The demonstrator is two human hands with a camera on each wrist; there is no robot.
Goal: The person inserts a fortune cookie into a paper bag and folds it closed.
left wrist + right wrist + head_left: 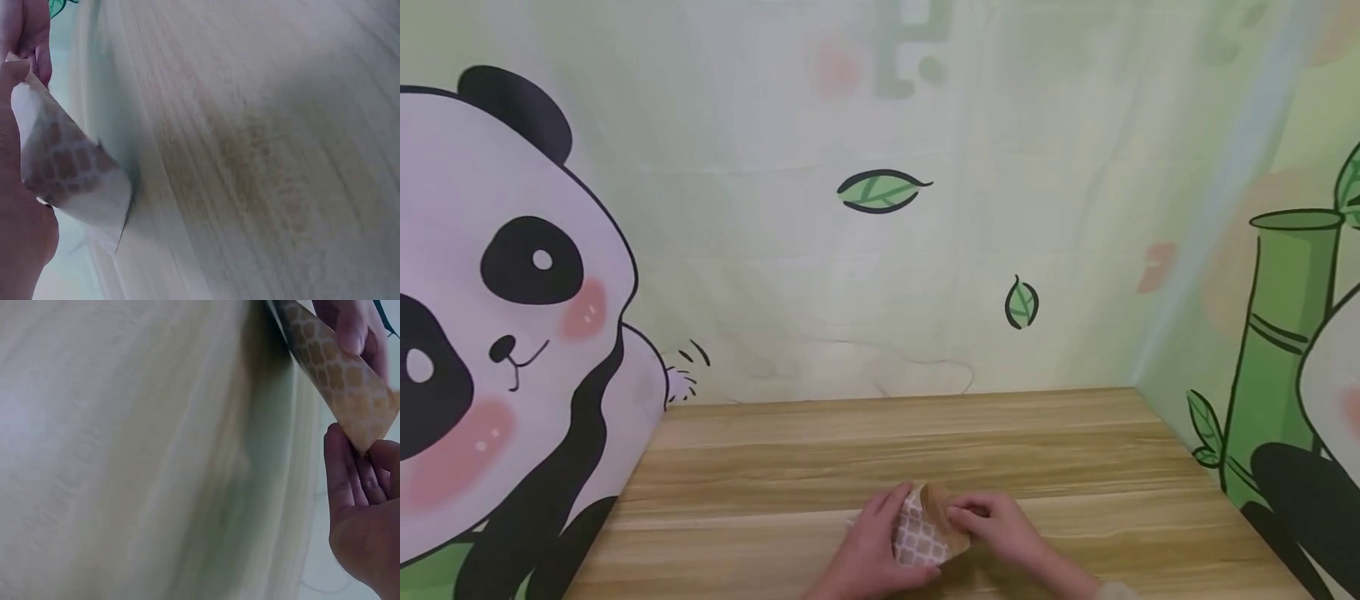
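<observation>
A piece of brown paper [919, 537] with a white lattice pattern stands folded or rolled in front of me, its plain brown inner side showing at the top right. My left hand [872, 550] grips it from the left, with the thumb along the lower edge and the fingers behind. At the paper's right edge, my right hand [996, 521] pinches the brown side. Seen from the right wrist, the patterned paper [334, 369] narrows to a corner between the right thumb and fingers [340, 469]. In the left wrist view the paper [69, 162] hangs out past the left hand [25, 231].
Below both hands lies a wood-grain tabletop [760, 467]. A pale green backdrop [737, 233] rises behind it, printed with leaves, a panda [542, 192] at left and a bamboo stalk [1285, 333] at right.
</observation>
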